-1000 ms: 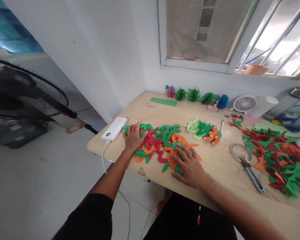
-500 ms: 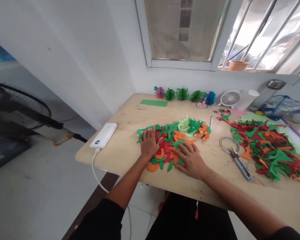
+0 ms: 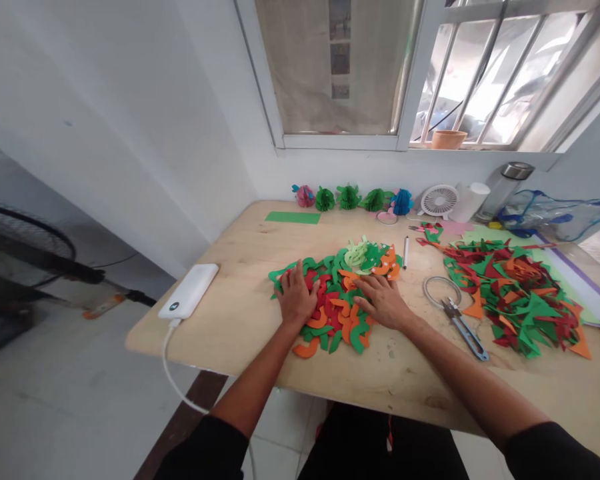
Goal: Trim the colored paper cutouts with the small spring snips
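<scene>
A loose pile of curved paper cutouts (image 3: 334, 319) in red, orange and green lies on the wooden table (image 3: 240, 293). My left hand (image 3: 297, 297) rests on the pile's left side, fingers spread. On its right side, my right hand (image 3: 383, 303) lies with fingers stretched out over the pieces. Neither hand grips anything. Light green strips (image 3: 358, 254) sit at the pile's far edge, beside orange pieces (image 3: 389, 263) with small white squares on them.
At the right is a heap of pointed paper scraps (image 3: 525, 293). Thread snips (image 3: 464, 329) lie beside a ring (image 3: 442, 291). A white power bank (image 3: 189, 291) with a cable is at left. Folded paper figures (image 3: 349, 197), a small fan (image 3: 439, 201) and a bottle (image 3: 505, 190) line the wall.
The camera view has shifted, so the table appears further left. My right hand has moved toward the far side of the pile, uncovering orange and green pieces near the front. Both hands stay spread.
</scene>
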{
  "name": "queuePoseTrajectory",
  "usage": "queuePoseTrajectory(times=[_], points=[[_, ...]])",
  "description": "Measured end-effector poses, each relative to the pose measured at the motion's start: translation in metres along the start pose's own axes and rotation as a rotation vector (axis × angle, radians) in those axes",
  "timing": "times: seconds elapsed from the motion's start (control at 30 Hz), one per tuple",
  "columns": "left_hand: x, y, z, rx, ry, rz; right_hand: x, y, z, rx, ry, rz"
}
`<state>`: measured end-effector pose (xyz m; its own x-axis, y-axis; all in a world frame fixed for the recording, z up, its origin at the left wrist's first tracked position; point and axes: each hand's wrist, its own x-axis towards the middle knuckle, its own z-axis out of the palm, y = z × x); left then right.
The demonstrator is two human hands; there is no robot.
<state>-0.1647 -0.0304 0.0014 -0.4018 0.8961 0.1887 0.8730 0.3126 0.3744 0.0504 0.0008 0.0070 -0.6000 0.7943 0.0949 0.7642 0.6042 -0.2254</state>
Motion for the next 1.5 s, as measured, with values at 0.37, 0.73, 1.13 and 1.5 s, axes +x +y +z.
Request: queuePoseTrajectory(times=[0.37,0.73,1.13,1.5], points=[[0.022,0.052,0.026,0.003,0.040,-0.073,0.056,0.033,-0.005,-0.023,-0.052,0.100],[0.014,0.057,0.040,-0.101,0.024,0.051,0.077,0.043,-0.011,0.062,-0.028,0.178],[0.040,0.020,0.019,-0.523,0.128,0.067,0.049,0.039,-0.004,0.073,0.018,0.051],[0.106,0.028,0.026,-0.298,-0.117,0.215,0.080,0.036,-0.013,0.038,-0.005,0.101]])
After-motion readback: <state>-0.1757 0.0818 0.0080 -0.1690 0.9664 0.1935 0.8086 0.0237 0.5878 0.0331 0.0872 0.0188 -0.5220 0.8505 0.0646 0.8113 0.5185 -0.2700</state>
